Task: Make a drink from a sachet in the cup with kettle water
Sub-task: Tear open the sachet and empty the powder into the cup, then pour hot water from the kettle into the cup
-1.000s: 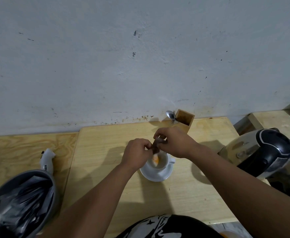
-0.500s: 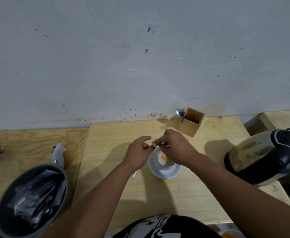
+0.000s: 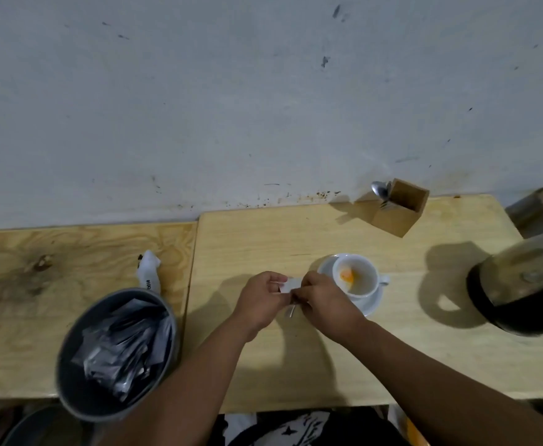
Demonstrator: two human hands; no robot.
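Observation:
A white cup (image 3: 363,278) stands on a white saucer (image 3: 371,305) on the wooden table, with orange powder (image 3: 347,276) inside it. Just left of the cup, my left hand (image 3: 262,299) and my right hand (image 3: 320,300) together pinch a small white sachet (image 3: 291,284) held flat between them. A thin metal piece (image 3: 291,312) shows below my right fingers. The steel and black kettle (image 3: 524,288) sits at the right edge, blurred.
A grey bin (image 3: 115,352) lined with a black bag stands at the front left. A white bottle (image 3: 149,272) lies behind it. A wooden holder (image 3: 398,207) with a spoon (image 3: 380,189) stands by the wall. A seam splits the two tabletops.
Both hands moved off the cup to its left with the sachet. The cup's inside and orange powder are now uncovered. The camera view shifted left.

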